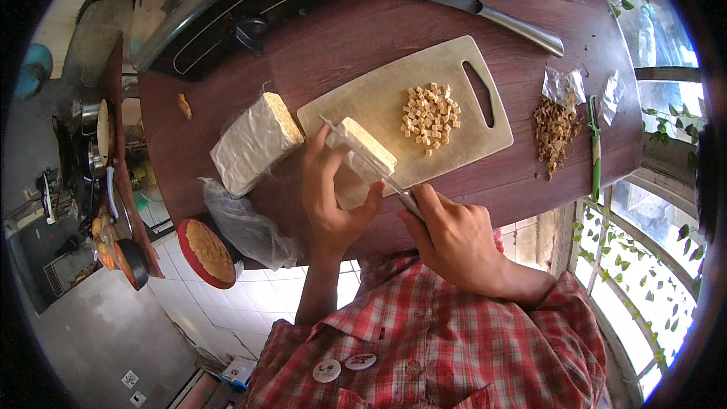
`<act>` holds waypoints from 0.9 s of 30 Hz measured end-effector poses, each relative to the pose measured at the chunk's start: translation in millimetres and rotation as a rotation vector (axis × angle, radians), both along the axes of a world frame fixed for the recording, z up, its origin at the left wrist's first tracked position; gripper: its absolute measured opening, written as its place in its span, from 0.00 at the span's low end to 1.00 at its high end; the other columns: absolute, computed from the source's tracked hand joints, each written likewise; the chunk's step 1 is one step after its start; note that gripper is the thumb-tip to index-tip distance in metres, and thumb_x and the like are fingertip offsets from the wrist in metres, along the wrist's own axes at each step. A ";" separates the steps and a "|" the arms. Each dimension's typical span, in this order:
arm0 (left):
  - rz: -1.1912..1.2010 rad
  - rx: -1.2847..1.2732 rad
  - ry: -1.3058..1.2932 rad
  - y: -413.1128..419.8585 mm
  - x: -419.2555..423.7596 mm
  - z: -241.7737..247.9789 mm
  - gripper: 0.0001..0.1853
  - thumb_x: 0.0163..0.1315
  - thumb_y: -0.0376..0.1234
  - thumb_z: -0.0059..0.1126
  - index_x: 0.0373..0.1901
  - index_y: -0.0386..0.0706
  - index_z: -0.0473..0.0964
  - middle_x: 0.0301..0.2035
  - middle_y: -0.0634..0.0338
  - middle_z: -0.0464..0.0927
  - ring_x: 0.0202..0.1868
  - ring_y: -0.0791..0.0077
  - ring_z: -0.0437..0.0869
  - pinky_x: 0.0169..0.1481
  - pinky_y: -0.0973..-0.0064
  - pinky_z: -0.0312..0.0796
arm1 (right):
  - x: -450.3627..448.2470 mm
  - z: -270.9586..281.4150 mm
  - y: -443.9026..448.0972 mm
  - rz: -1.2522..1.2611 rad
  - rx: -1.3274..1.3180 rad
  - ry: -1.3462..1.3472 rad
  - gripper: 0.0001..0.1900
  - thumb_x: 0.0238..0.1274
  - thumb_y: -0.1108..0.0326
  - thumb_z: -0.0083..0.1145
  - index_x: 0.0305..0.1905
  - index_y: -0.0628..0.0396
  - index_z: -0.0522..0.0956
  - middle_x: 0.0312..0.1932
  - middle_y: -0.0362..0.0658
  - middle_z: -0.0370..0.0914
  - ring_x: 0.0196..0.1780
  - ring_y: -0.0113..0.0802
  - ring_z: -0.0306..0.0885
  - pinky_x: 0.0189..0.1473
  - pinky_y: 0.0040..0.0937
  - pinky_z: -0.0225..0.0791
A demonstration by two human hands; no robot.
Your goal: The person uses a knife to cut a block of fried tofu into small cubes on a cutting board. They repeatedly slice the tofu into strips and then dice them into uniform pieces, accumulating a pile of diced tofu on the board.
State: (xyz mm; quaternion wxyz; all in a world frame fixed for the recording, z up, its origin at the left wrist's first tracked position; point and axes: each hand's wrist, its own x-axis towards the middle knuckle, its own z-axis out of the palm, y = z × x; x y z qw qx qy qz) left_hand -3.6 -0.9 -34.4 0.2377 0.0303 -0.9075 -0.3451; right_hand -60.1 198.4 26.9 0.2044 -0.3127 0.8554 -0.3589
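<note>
My right hand [454,233] grips the handle of a knife [410,204], whose blade runs up and left along a pale block of tempeh [369,146] on the cutting board [352,103]. Around that block's near side my left hand [341,199] is curled, fingertips by the blade's tip and thumb near the block's right end; firm contact cannot be told. Small tempeh cubes [430,116] lie in a pile on the board. A larger tempeh block in white wrapping [255,145] rests left of the board.
A red bowl of yellowish paste [207,253] and a clear plastic bag [247,227] sit at the near left edge. Rightward lie brown peelings [554,130], a green peeler [595,153] and clear wrappers [564,86]. A metal-handled tool [519,28] and a black stove [295,5] are beyond.
</note>
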 end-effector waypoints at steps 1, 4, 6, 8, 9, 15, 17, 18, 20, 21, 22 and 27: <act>0.007 -0.002 -0.005 0.3 0.9 -0.5 0.35 0.58 0.40 0.77 0.64 0.37 0.70 0.69 0.33 0.68 0.70 0.36 0.72 0.70 0.46 0.69 | -0.6 -0.8 0.0 0.002 0.005 0.005 0.13 0.70 0.66 0.62 0.49 0.60 0.71 0.29 0.51 0.81 0.26 0.53 0.82 0.24 0.46 0.72; 0.019 0.000 -0.012 0.6 2.4 -1.2 0.36 0.58 0.39 0.78 0.64 0.37 0.70 0.69 0.33 0.68 0.70 0.36 0.72 0.70 0.47 0.70 | -2.3 -1.1 0.0 0.026 0.035 0.013 0.13 0.71 0.65 0.62 0.49 0.60 0.71 0.30 0.50 0.82 0.26 0.52 0.82 0.24 0.45 0.72; 0.011 0.016 -0.003 0.3 2.4 -2.8 0.36 0.57 0.39 0.78 0.64 0.36 0.70 0.69 0.33 0.68 0.71 0.36 0.72 0.70 0.47 0.70 | -2.6 -0.3 -0.4 0.035 0.046 0.021 0.13 0.71 0.65 0.62 0.48 0.60 0.70 0.30 0.50 0.81 0.26 0.52 0.82 0.24 0.45 0.72; 0.018 0.010 -0.010 0.2 3.0 -2.4 0.36 0.57 0.38 0.79 0.64 0.36 0.70 0.69 0.33 0.68 0.71 0.37 0.72 0.71 0.47 0.70 | -2.3 0.4 -0.5 0.032 0.043 0.034 0.13 0.72 0.65 0.61 0.48 0.59 0.70 0.30 0.50 0.81 0.26 0.52 0.82 0.23 0.45 0.72; 0.021 0.008 -0.013 0.4 3.2 -2.5 0.36 0.56 0.38 0.79 0.64 0.36 0.70 0.69 0.33 0.68 0.71 0.37 0.72 0.71 0.47 0.70 | -2.0 0.1 -0.5 0.034 0.059 0.033 0.12 0.72 0.65 0.61 0.48 0.59 0.70 0.30 0.50 0.81 0.26 0.52 0.82 0.23 0.45 0.72; 0.016 0.003 -0.012 0.1 2.2 -2.5 0.37 0.55 0.36 0.80 0.64 0.36 0.70 0.69 0.34 0.69 0.70 0.37 0.73 0.70 0.48 0.71 | 2.1 -3.1 -0.9 0.039 0.111 0.062 0.12 0.74 0.64 0.59 0.46 0.60 0.69 0.29 0.49 0.80 0.23 0.49 0.82 0.21 0.43 0.73; 0.025 -0.002 0.005 0.2 2.6 -3.8 0.37 0.54 0.35 0.80 0.63 0.37 0.71 0.68 0.35 0.70 0.70 0.38 0.74 0.70 0.49 0.72 | 1.9 0.0 -1.0 0.056 0.133 0.085 0.12 0.75 0.64 0.58 0.46 0.60 0.69 0.28 0.49 0.80 0.22 0.47 0.81 0.20 0.43 0.72; 0.031 -0.002 0.016 0.2 2.6 -5.1 0.37 0.53 0.35 0.81 0.63 0.37 0.71 0.68 0.36 0.70 0.69 0.38 0.75 0.69 0.49 0.72 | 2.1 -0.2 -0.8 0.061 0.130 0.084 0.12 0.75 0.64 0.58 0.46 0.60 0.69 0.28 0.49 0.79 0.22 0.47 0.81 0.20 0.43 0.72; 0.033 0.017 0.022 -0.1 2.0 -5.6 0.37 0.53 0.35 0.81 0.63 0.37 0.71 0.68 0.36 0.71 0.69 0.39 0.76 0.69 0.49 0.73 | 2.5 -0.3 -0.4 0.073 0.124 0.081 0.12 0.76 0.64 0.57 0.45 0.61 0.68 0.27 0.49 0.79 0.21 0.47 0.81 0.19 0.43 0.72; 0.035 0.025 0.024 -0.5 2.1 -6.0 0.37 0.52 0.35 0.82 0.63 0.37 0.71 0.67 0.36 0.72 0.68 0.39 0.76 0.68 0.49 0.74 | 3.0 -0.5 -0.6 0.073 0.126 0.080 0.12 0.76 0.64 0.57 0.45 0.61 0.68 0.26 0.49 0.79 0.20 0.47 0.80 0.19 0.43 0.72; 0.037 0.023 0.022 -0.5 1.9 -6.0 0.37 0.52 0.36 0.82 0.63 0.37 0.71 0.67 0.36 0.72 0.68 0.39 0.76 0.68 0.49 0.74 | 3.6 -0.6 -0.9 0.073 0.128 0.080 0.12 0.76 0.64 0.57 0.45 0.61 0.68 0.26 0.49 0.78 0.20 0.47 0.80 0.19 0.42 0.72; 0.039 0.004 0.020 -1.3 1.8 -5.4 0.36 0.52 0.37 0.82 0.61 0.37 0.73 0.66 0.37 0.73 0.67 0.40 0.77 0.67 0.49 0.74 | 4.7 -0.3 -1.7 0.068 0.122 0.070 0.12 0.76 0.64 0.57 0.45 0.61 0.68 0.26 0.49 0.78 0.20 0.47 0.80 0.19 0.43 0.72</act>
